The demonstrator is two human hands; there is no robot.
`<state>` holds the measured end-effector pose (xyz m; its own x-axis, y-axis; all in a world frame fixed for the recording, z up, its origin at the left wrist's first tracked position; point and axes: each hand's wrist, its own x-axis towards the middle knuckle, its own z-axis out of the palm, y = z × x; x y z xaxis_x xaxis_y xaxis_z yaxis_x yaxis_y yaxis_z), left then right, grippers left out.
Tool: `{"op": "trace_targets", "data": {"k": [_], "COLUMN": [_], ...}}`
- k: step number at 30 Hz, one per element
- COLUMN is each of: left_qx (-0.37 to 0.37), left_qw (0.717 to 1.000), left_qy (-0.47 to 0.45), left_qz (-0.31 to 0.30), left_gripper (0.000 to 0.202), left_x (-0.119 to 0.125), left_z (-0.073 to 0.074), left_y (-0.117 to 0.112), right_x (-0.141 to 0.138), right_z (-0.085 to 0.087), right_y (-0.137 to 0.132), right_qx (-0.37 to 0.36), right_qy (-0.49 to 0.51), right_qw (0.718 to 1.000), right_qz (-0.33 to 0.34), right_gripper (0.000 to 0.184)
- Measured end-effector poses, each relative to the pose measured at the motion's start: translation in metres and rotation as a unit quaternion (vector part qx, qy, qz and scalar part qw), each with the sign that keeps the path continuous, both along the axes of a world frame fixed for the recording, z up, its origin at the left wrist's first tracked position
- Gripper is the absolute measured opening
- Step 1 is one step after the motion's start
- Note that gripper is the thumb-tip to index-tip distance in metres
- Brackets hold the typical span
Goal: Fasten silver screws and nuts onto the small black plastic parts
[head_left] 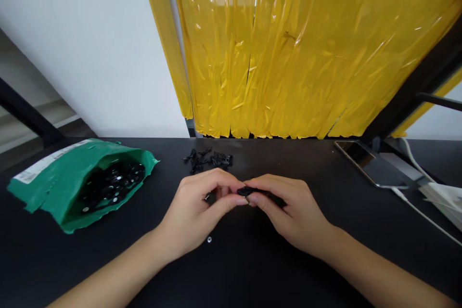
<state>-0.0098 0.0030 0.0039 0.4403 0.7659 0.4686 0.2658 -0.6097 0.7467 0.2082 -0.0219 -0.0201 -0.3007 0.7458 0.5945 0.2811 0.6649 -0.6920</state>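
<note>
Over the middle of the black table (pixel 288 260), my two hands meet at the fingertips. My left hand (pixel 205 207) pinches a small black part (pixel 246 192) between thumb and forefinger. The other end of that part is pinched by my right hand (pixel 288 207); its exact kind is too small and covered to make out. Something small and shiny (pixel 207 197) shows by the curled fingers of my left hand. Just beyond my hands lies a loose pile of small black parts (pixel 216 159). A small silvery ring-shaped piece (pixel 209 239) rests on the table nearer me.
At the left, a torn green plastic bag (pixel 46 197) gapes open, holding many black parts with shiny round spots. A phone (pixel 371 163) with a white cable (pixel 426 219) lies at the right, near white papers (pixel 443 202). Yellow plastic strips (pixel 306 57) hang behind the table.
</note>
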Motion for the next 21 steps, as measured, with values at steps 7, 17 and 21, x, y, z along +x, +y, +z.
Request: {"op": "trace_targets", "data": {"k": [7, 17, 21], "left_qx": [-0.155, -0.217, -0.183], "left_qw": [0.987, 0.972, 0.982], "left_qy": [-0.028, -0.076, -0.047], "left_qz": [-0.022, -0.045, -0.007], "left_gripper": [0.02, 0.024, 0.029], "left_x": [0.001, 0.007, 0.008], "left_z": [-0.003, -0.001, 0.002], "left_y": [0.0, 0.001, -0.001], "right_x": [0.01, 0.013, 0.011], "right_z": [0.003, -0.001, -0.002], "right_y": [0.001, 0.003, 0.002], "right_qx": [0.103, 0.103, 0.138], "right_qy": [-0.173, -0.147, -0.155], "right_qw": [0.98, 0.984, 0.977], "right_qz": [0.0, 0.001, -0.044], "right_gripper": [0.018, 0.015, 0.017]}}
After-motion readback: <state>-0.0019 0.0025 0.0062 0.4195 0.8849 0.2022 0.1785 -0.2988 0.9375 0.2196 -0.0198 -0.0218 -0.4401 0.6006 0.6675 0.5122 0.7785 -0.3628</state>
